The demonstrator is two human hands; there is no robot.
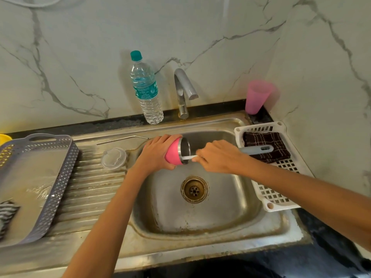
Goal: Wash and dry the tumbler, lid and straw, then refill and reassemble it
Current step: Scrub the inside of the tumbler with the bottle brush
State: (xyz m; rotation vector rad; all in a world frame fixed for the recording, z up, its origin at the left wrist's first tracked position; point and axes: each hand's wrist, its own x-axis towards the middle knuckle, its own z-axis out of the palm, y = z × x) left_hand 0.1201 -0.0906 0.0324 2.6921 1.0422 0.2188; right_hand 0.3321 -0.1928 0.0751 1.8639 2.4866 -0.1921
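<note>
My left hand [155, 152] grips the pink tumbler [174, 154] on its side over the steel sink [200, 215], its steel mouth facing right. My right hand [218, 156] holds a bottle brush by its grey handle [258, 149]; the white stem [189, 157] runs into the tumbler's mouth, and the brush head is hidden inside. The clear plastic lid [113, 158] lies flat on the ribbed drainboard left of the basin. The thin metal straw [122, 139] lies along the sink's back ledge.
A full water bottle [146, 91] stands behind the sink, left of the tap [183, 91]. A pink cup [257, 97] sits upside down in the back right corner. A white basket [275, 199] holding a dark checked cloth [267, 142] sits right; a grey tray [58, 177] sits left.
</note>
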